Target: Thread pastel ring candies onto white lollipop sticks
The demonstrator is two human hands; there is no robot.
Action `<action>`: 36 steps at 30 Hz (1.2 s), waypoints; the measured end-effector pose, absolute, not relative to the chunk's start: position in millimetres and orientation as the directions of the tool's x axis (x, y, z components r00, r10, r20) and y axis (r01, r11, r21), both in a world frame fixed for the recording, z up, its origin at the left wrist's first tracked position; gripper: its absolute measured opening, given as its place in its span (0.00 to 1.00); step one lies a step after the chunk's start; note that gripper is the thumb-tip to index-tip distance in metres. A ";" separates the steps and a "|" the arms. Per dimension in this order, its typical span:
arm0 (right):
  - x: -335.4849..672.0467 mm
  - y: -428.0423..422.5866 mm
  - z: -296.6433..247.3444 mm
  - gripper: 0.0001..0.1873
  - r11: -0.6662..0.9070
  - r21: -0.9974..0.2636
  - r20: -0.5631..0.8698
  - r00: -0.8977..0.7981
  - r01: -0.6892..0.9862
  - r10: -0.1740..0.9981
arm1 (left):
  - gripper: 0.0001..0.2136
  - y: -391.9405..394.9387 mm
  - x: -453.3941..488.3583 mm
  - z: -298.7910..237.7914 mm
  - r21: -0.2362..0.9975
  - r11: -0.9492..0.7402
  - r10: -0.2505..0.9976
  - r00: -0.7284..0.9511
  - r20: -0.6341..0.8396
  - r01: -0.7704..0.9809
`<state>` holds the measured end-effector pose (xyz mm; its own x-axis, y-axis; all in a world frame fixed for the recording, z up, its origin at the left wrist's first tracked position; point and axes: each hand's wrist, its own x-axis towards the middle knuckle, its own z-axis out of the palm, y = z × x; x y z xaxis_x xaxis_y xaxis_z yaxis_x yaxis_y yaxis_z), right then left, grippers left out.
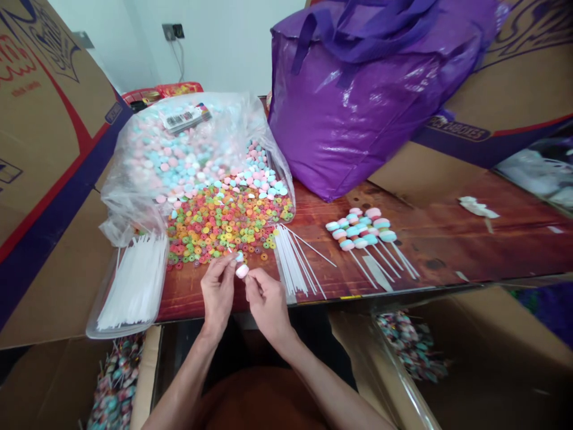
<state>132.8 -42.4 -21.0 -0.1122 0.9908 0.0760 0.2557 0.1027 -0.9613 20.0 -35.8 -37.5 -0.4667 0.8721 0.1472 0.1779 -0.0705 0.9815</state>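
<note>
My left hand (218, 291) is closed in a pinch at a small blue-and-white marshmallow (239, 257). My right hand (269, 303) is pinched too, its thumb and forefinger at a pink-and-white marshmallow (242, 272) just below the blue one. Whether a stick runs through these two is hidden by my fingers. Beyond my hands spreads a heap of ring-shaped gummy candies (215, 224). Loose white sticks (290, 263) lie right of my right hand. Farther right are several finished-looking marshmallow skewers (362, 230), side by side, sticks pointing toward me.
A clear plastic bag of marshmallows (174, 161) lies behind the gummies. At left stands a plastic tub of white sticks (134, 283). A purple bag (353, 113) and cardboard boxes (49, 161) flank the wooden table (447, 239). Open boxes below hold wrapped skewers (412, 346).
</note>
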 end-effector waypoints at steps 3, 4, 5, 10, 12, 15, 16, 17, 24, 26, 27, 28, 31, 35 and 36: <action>137.3 -34.1 -21.8 0.14 0.095 -0.967 0.072 -0.102 0.238 0.992 | 0.11 -37.0 22.2 -37.3 0.974 -0.088 0.909 -0.383 0.163 0.207; 140.7 -30.4 -22.4 0.14 0.090 -0.968 0.068 -0.101 0.232 0.993 | 0.11 -35.3 22.2 -36.8 0.971 -0.093 0.926 -0.340 0.166 0.220; 145.3 -26.8 -23.2 0.14 0.084 -0.970 0.061 -0.104 0.228 0.993 | 0.12 -32.0 21.8 -35.8 0.966 -0.104 0.940 -0.294 0.173 0.237; 177.8 -16.7 -29.3 0.16 0.062 -0.942 0.050 -0.045 0.328 0.998 | 0.13 4.4 16.9 -22.0 0.766 -0.159 0.939 -0.145 0.312 0.623; 187.7 -17.7 -31.8 0.18 0.038 -0.928 0.048 0.017 0.370 0.999 | 0.13 20.9 16.6 -15.1 0.531 -0.112 0.950 -0.066 0.305 0.840; 192.7 -20.9 -34.0 0.18 0.015 -0.933 0.032 0.042 0.360 0.999 | 0.13 35.8 18.8 -10.3 0.242 -0.093 0.970 0.033 0.241 0.966; 192.2 -21.8 -34.4 0.18 0.021 -0.934 0.036 0.036 0.357 0.999 | 0.13 37.7 19.7 -10.6 0.194 -0.095 0.969 0.046 0.242 0.976; 191.3 -22.4 -34.5 0.18 0.032 -0.934 0.046 0.030 0.357 0.998 | 0.12 38.4 20.2 -11.6 0.168 -0.095 0.965 0.050 0.256 0.981; 190.1 -23.4 -35.5 0.17 0.074 -0.930 0.084 0.012 0.359 0.996 | 0.10 45.3 23.0 -16.1 0.229 -0.151 0.928 0.059 0.367 0.962; 190.4 -24.1 -36.1 0.17 0.075 -0.932 0.085 0.014 0.354 0.996 | 0.11 52.6 26.3 -14.3 0.190 -0.141 0.944 0.074 0.323 0.972; 190.3 -24.7 -36.2 0.17 0.076 -0.933 0.086 0.013 0.351 0.996 | 0.11 56.0 27.9 -13.7 0.169 -0.131 0.952 0.076 0.295 0.977; 190.0 -25.2 -36.2 0.17 0.077 -0.934 0.087 0.013 0.349 0.996 | 0.11 58.8 29.2 -13.4 0.149 -0.121 0.959 0.077 0.271 0.981; 189.0 -26.8 -35.2 0.17 0.078 -0.939 0.083 0.000 0.336 0.997 | 0.11 62.4 30.7 -15.4 0.130 -0.103 0.965 0.067 0.253 0.986; 188.6 -28.0 -33.4 0.16 0.073 -0.942 0.078 0.002 0.327 0.997 | 0.08 58.6 26.7 -21.7 0.299 -0.143 0.941 0.036 0.338 0.944; 188.5 -28.3 -33.1 0.16 0.074 -0.941 0.082 0.008 0.329 0.997 | 0.07 56.8 24.8 -22.6 0.394 -0.155 0.931 0.001 0.365 0.906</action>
<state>188.5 -28.3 -33.1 0.0081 0.9966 0.0815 0.3290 0.0744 -0.9414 24.8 56.8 -22.6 0.0008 0.9310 0.3649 0.9060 -0.1551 0.3938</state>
